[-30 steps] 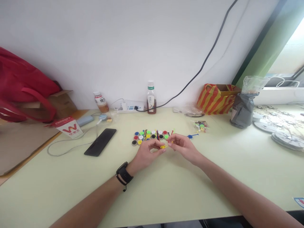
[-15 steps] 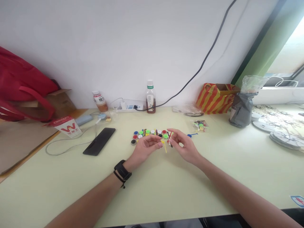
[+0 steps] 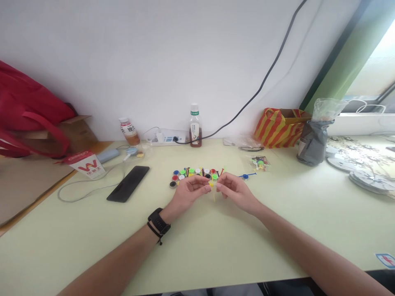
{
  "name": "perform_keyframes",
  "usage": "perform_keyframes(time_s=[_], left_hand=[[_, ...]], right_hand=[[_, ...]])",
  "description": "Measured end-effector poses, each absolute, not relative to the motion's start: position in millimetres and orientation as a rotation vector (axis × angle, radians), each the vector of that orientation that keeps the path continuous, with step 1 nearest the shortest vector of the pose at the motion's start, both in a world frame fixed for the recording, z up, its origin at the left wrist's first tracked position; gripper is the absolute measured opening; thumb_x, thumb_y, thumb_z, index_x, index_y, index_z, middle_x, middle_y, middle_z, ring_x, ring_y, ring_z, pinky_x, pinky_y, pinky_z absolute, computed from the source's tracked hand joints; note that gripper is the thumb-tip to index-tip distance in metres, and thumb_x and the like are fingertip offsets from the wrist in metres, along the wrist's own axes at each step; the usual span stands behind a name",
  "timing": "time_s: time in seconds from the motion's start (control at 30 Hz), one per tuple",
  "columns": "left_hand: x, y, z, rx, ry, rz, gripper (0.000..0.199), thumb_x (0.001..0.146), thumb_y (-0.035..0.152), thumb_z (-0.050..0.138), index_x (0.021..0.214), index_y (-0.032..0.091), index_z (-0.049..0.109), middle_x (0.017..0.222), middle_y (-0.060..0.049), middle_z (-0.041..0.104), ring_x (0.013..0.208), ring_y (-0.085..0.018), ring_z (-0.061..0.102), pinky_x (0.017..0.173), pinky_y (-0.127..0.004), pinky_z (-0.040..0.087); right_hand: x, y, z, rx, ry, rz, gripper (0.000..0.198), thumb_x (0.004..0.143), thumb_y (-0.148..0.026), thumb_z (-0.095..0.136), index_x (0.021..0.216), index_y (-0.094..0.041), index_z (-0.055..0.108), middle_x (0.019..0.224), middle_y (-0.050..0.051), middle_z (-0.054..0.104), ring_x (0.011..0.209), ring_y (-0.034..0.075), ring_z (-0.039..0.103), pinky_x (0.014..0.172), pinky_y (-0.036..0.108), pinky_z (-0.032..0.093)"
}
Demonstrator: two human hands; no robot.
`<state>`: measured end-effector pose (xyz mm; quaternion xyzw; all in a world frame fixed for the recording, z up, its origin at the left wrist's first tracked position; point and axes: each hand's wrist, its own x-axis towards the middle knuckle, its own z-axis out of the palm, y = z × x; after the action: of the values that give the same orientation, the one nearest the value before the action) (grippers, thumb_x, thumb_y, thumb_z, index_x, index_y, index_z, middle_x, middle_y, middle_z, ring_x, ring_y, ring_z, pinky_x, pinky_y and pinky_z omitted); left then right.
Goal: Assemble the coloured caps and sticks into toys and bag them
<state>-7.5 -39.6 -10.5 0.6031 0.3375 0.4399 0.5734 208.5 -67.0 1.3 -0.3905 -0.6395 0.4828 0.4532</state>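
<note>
My left hand (image 3: 194,191) pinches a small yellow plastic piece (image 3: 211,185) with a thin stem hanging below it. From the other side, the closed thumb and fingers of my right hand (image 3: 237,191) meet at the same piece, just above the table. Behind the hands lie rows of small round discs (image 3: 182,172) in several colours, with thin coloured sticks among them; my fingers hide part of these. A blue disc with a stick (image 3: 245,176) lies right of the rows.
A clear bag of small coloured parts (image 3: 259,163) lies at the back right. A black phone (image 3: 128,183) and cable are on the left. A bottle (image 3: 195,127) stands by the power strip (image 3: 173,137). A striped bag (image 3: 279,127) and grey bag (image 3: 313,142) stand at right.
My right hand has moved slightly left, and its fingers have closed in from apart to meet the yellow piece. The left hand has stayed nearly still.
</note>
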Motion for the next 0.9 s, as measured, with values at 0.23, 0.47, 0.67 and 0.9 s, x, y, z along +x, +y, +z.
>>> perform_keyframes(time_s=[0.23,0.47,0.67,0.9], left_hand=[[-7,-39,-13,1.408,0.752,1.024,0.033,0.08,0.035,0.087,0.106,0.018,0.077,0.107,-0.009,0.079,0.097,-0.022,0.075,0.093,-0.038,0.062],[-7,-40,-10,1.366,0.777,1.044,0.035,0.08,0.037,0.086,0.108,0.017,0.077,0.099,-0.008,0.078,0.089,-0.02,0.074,0.088,-0.036,0.062],[-8,-39,-8,1.33,0.851,1.009,0.033,0.083,0.04,0.083,0.105,0.016,0.078,0.094,-0.008,0.079,0.079,-0.018,0.074,0.08,-0.033,0.061],[-9,-40,-7,1.297,0.823,0.954,0.03,0.083,0.038,0.084,0.102,0.015,0.079,0.084,-0.007,0.076,0.076,-0.017,0.071,0.076,-0.028,0.059]], right_hand=[[206,-66,-5,-0.958,-1.614,1.216,0.034,0.09,-0.054,0.069,0.106,-0.024,0.062,0.098,0.005,0.07,0.067,0.014,0.06,0.064,0.031,0.056],[211,-67,-9,-0.981,-1.767,0.881,0.044,0.098,-0.038,0.059,0.14,-0.029,0.054,0.091,0.002,0.063,0.065,0.014,0.055,0.065,0.031,0.053],[215,-71,-15,-0.941,-2.001,0.498,0.061,0.102,-0.028,0.048,0.16,-0.035,0.032,0.098,0.003,0.062,0.065,0.015,0.053,0.071,0.033,0.053],[214,-74,-8,-0.919,-2.109,0.305,0.037,0.104,-0.033,0.046,0.138,-0.026,0.059,0.104,0.008,0.067,0.067,0.016,0.055,0.072,0.031,0.049]])
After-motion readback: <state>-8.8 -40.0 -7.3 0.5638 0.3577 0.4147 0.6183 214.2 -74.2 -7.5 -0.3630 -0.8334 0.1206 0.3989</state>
